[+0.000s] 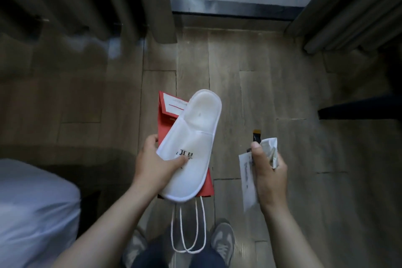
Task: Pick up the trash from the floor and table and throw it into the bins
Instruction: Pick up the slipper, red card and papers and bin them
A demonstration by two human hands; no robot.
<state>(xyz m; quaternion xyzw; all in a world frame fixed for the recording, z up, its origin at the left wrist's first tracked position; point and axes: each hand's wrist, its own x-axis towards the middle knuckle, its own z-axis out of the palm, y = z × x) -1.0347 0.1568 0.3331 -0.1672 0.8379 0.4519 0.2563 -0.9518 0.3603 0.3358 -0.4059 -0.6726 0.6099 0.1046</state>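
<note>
Near bed [37, 202], curtains [87, 0]: left hand [152, 161] holds slipper [195, 137], right hand [269, 172] wrappers [248, 185].

White fabric disposable slipper [191, 137], black characters printed on its toe cover, lying slantwise on top of a flat red paper bag [165, 124], both pinched together in the left hand [156, 163]. White cord handles [189, 228] dangling below the bag. Right of the bag, crumpled white paper wrappers [247, 180] and a thin dark packet [255, 137], clutched upright in the right hand [269, 172].
</note>
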